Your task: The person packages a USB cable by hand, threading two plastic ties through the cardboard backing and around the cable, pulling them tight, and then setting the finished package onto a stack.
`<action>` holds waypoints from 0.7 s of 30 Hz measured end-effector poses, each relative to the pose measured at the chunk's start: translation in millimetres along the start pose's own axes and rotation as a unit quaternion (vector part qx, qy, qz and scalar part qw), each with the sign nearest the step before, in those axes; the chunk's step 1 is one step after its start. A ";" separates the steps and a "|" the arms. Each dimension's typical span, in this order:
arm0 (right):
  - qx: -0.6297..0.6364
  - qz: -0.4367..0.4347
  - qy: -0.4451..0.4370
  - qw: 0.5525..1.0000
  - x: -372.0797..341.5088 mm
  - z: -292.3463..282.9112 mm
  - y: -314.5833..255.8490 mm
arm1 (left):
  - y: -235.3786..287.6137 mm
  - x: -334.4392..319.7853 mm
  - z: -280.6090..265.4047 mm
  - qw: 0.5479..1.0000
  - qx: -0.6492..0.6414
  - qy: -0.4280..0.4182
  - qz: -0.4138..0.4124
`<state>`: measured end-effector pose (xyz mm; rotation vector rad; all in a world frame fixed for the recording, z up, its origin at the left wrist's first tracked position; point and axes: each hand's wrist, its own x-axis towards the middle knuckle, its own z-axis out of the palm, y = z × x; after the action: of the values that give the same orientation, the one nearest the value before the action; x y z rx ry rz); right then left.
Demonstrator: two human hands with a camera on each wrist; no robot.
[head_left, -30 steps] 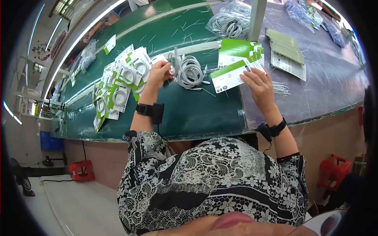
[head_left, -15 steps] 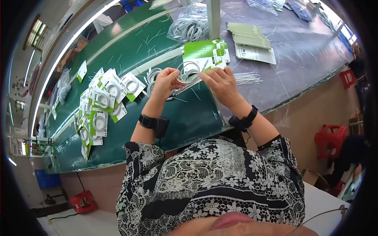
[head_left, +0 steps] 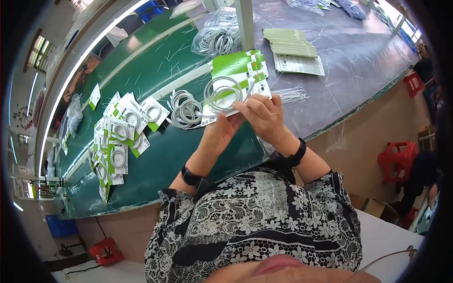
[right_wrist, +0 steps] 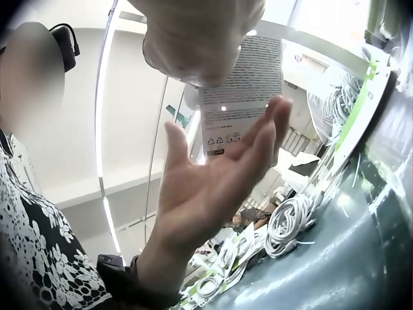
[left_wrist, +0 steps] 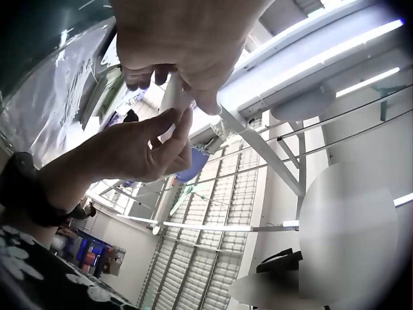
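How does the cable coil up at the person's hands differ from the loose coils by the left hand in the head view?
The cable coil is held up before a printed card; the loose coils lie on the green table. The cable coil meets the right hand; the loose coils touch neither hand. The cable coil looks wider; the loose coils look smaller and overlap. Both are pale.

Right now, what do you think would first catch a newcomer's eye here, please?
Probably the coiled cable against a card, upper middle in the head view, with the right hand holding the card. Then the heap of carded cables at left on the green tabletop, and a red stool at right.
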<state>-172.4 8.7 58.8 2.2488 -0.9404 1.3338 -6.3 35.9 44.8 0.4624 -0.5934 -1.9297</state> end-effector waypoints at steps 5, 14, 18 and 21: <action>-0.016 0.006 0.006 1.000 -4.6 -12.9 -6.6 | -3.2 7.2 4.5 0.987 0.092 0.014 0.134; -0.051 0.038 -0.034 0.997 -1.7 -23.4 -8.4 | -7.8 9.6 7.1 0.981 0.115 0.044 0.147; -0.035 0.006 -0.109 0.993 -4.3 -17.8 2.0 | -9.8 10.2 -2.5 0.989 0.095 0.048 0.103; -0.020 -0.023 -0.154 0.988 -2.7 -17.6 12.1 | -13.9 14.3 -10.8 0.991 0.095 0.043 0.084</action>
<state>-192.9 11.7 64.7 2.4730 -0.9972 0.9548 -16.1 25.6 27.2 0.5938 -0.7404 -1.6932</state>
